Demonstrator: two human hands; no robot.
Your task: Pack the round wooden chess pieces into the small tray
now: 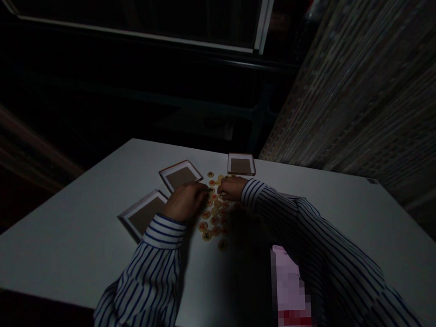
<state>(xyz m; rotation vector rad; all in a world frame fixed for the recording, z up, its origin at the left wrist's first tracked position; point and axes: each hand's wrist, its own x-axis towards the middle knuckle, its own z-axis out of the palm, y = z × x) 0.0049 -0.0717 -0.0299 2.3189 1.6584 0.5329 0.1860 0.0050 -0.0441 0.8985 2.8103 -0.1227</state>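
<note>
Round wooden xiangqi pieces (214,220), some with red and some with black characters and a few plain side up, lie spread over the middle of a white table (80,216). From the left, my left hand (186,201) reaches in with its fingers curled together at the edge of the pieces; what is between them is hidden. My right hand (233,188) comes in from the right, fingers bent down and closed round a piece at the upper part of the group. The two hands are a small gap apart, with pieces lying between them.
Three shallow rectangular trays or lids surround the pieces: one at the left (148,211), another behind my left hand (180,174), and a third at the back right (241,163). A strip curtain (351,92) hangs at the right. The room is dim.
</note>
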